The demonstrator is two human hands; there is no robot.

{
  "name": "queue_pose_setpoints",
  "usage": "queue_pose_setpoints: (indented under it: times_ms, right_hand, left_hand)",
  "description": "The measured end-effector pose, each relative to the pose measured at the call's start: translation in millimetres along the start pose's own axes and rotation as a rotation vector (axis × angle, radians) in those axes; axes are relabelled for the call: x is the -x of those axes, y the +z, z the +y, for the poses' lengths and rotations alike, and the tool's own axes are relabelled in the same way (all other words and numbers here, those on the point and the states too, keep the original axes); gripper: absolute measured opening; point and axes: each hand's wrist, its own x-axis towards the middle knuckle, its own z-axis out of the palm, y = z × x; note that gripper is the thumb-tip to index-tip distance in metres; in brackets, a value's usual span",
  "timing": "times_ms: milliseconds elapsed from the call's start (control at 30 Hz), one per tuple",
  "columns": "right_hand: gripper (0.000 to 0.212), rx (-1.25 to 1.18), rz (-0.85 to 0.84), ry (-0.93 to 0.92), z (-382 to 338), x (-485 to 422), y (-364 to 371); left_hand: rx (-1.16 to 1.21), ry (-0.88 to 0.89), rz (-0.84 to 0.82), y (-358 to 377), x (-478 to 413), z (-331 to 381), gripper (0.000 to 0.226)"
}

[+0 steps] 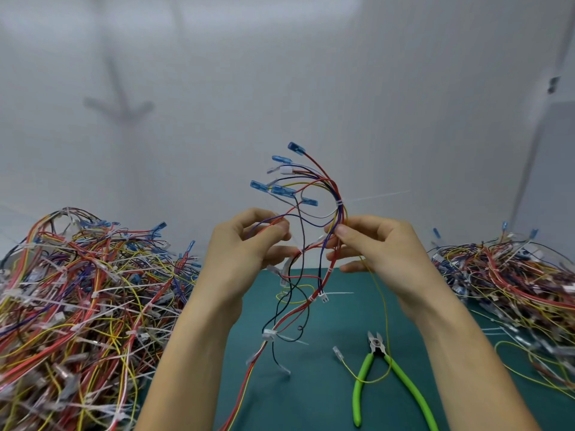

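Both hands pinch one wire harness (314,231) held up vertically between them, left hand (249,244) on loose strands, right hand (373,247) nearer the tied trunk

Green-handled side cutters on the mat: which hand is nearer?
Right. The right hand grips the multicoloured wire harness raised above the green-handled side cutters; the left hand grips it farther left.
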Motion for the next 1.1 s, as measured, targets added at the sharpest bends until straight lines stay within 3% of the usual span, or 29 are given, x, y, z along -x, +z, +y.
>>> queue_pose_setpoints:
  times_ms: [233, 367, 433, 533, 600, 733, 833, 1100]
  right_hand:
    - [0.011, -0.148, 0.067, -0.057, -3.3, 2.3, 3.5]
    - [0.011, -0.236, 0.153, -0.054, -5.0, 2.1, 5.3]
    - [0.012, -0.247, 0.190, -0.058, -4.9, 1.5, 5.9]
    - [0.011, -0.251, 0.209, -0.060, -4.0, 1.1, 8.4]
    - [0.009, -0.249, 0.203, -0.056, -3.4, 0.7, 11.5]
    - [0.010, -0.218, 0.193, -0.075, -0.5, 0.9, 20.2]
    - [0.012, -0.202, 0.173, -0.088, 0.8, 1.0, 22.9]
    - [0.027, -0.115, -0.044, -0.156, -1.6, 2.2, 21.1]
  left_hand:
    - [0.007, -0.023, 0.001, -3.4, -1.0, -2.5, 0.008]
    - [-0.019, -0.084, 0.002, -6.4, -2.0, -3.9, 0.037]
    - [-0.115, -0.004, 0.079, -5.6, -3.1, -5.1, 0.040]
    - [-0.363, 0.307, 0.225, -1.2, -0.1, 0.1, 0.021]
    - [-0.393, 0.445, 0.138, 3.4, 4.8, 7.1, 0.004]
    - [-0.690, 0.410, -0.137, 14.6, 13.0, 7.3, 0.011]
    - [-0.843, 0.374, -0.096, 18.9, 12.2, 2.1, 0.019]
    - [-0.741, 0.370, -0.096, 16.7, 5.7, -4.6, 0.007]
